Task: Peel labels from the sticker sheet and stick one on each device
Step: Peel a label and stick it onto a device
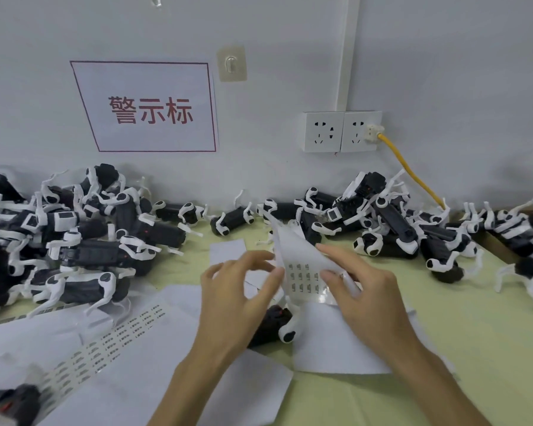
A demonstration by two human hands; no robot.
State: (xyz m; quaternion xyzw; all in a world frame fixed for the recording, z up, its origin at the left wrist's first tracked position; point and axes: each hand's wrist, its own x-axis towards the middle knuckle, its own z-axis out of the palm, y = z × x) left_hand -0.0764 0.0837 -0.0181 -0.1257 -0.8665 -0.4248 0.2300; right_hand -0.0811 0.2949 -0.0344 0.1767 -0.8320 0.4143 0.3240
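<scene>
Our right hand point(366, 292) grips the bent sticker sheet point(297, 253), our left hand point(237, 290) pinches its edge; a hasty pull could tear labels point(302, 276).

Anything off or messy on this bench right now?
Nothing looks damaged or spilled. Untidy, though: devices lie in tangled heaps at both sides, loose papers overlap across the table, and one device sits half under paper. The sticker sheet is bent between left hand and right hand.
</scene>
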